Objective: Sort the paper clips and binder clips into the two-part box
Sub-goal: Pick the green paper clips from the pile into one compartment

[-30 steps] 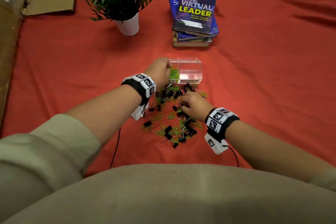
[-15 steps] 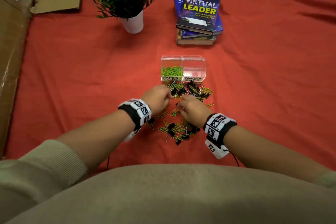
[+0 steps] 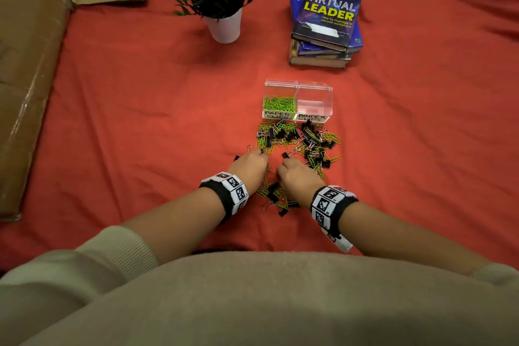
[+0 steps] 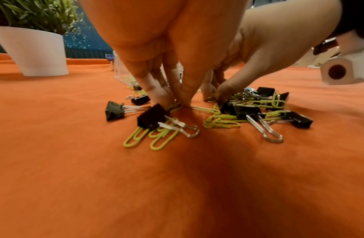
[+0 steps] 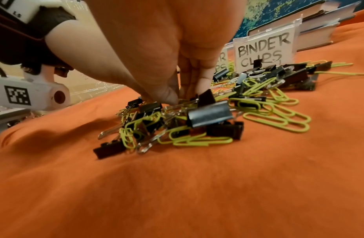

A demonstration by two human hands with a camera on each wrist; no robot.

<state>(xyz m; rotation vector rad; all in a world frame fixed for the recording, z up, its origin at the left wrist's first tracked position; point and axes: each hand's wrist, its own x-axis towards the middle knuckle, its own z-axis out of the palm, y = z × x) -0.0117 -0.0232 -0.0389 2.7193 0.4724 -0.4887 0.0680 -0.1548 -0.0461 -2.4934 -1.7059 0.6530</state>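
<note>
Left hand [image 3: 250, 164] pinches a lime-green wire paper clip [image 4: 174, 106]; right hand [image 3: 297, 177] pinches into mixed clips, hold unclear.

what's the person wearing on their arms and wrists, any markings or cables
Both hands, left hand and right hand, are bare. Each wrist wears a black band with white blocks printed with black square codes. Beige ribbed sleeves are pushed up. No cable clearly shows.
</note>
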